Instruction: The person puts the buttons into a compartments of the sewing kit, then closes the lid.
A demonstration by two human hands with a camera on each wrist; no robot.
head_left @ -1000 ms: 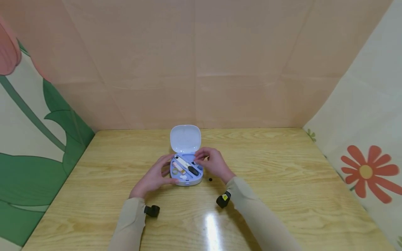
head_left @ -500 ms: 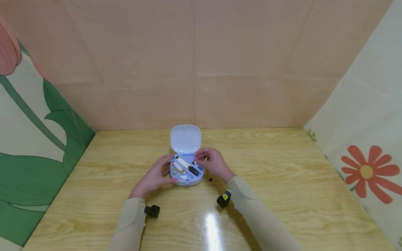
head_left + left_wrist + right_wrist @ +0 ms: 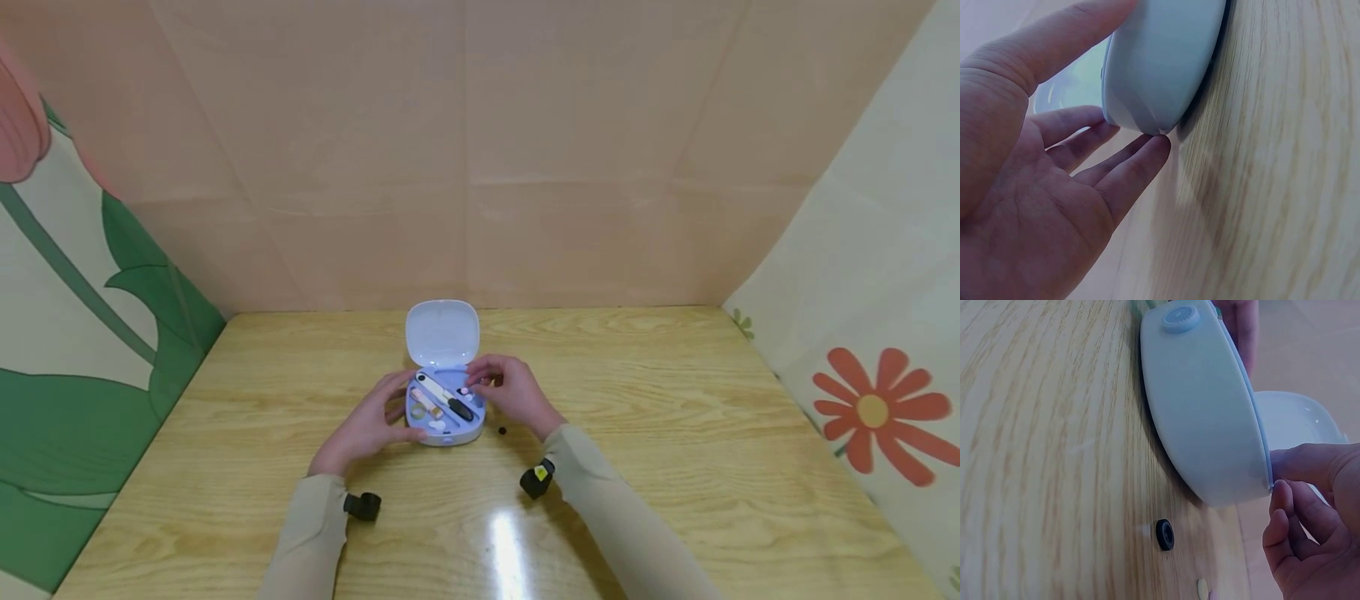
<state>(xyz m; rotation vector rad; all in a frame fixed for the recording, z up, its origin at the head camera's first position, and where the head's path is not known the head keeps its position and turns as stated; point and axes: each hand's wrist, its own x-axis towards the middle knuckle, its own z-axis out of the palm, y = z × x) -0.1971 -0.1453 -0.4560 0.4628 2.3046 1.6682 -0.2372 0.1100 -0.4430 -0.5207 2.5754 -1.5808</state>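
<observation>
A light blue plastic case (image 3: 462, 436) stands on the table with its lid (image 3: 442, 333) raised. Inside it lie a white tool with a black end (image 3: 446, 396), a pink-and-white piece (image 3: 426, 402), a yellowish ring (image 3: 417, 411) and a white piece (image 3: 437, 425). My left hand (image 3: 369, 423) holds the case's left side, thumb at the front, fingertips on the wall (image 3: 1154, 69). My right hand (image 3: 513, 392) reaches over the right compartment, fingers bent at the rim. Small dark and pale pieces (image 3: 465, 391) show right at its fingertips; I cannot tell whether it pinches one.
A small black button-like disc (image 3: 1165, 534) lies on the wooden table (image 3: 637, 467) to the right of the case. Two more small pieces, one yellowish (image 3: 1202, 589), show lower in the right wrist view. A plain backdrop (image 3: 465, 167) rises behind the table.
The right fingertips have shifted slightly over the right compartment, and a small pale piece beside them shows differently. The left hand and the case hold the same place.
</observation>
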